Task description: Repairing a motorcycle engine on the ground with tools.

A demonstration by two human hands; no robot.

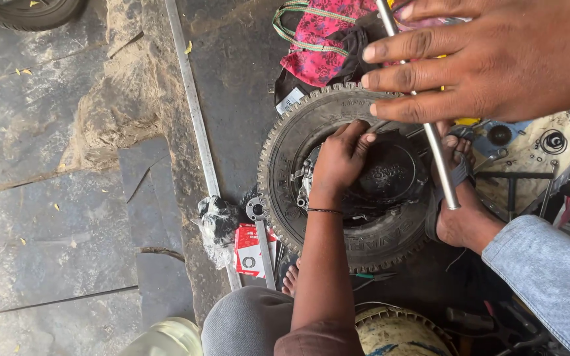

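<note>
Grip of left hand (341, 161) curled down onto the dark round metal hub (390, 175) of the black knobbly rubber tyre (285, 142), fingertips tucked at the hub's upper edge; closed on some small part or merely pressing, cannot tell. Right hand (489, 56) high and near the camera, fingers stretched flat across the long shiny steel rod (437, 158); thumb hidden, so clamped on it or only resting, cannot tell. Tyre flat on the grey stone floor (54, 231), braced at its right side by another person's sandalled foot (463, 211), with the rod's lower end just beside that foot. Judged: close finger work at the hub in hand, rod kept within reach. Next move calls for a steady tyre, fingers clear of the rod's tip, and careful aim at the hub.
</note>
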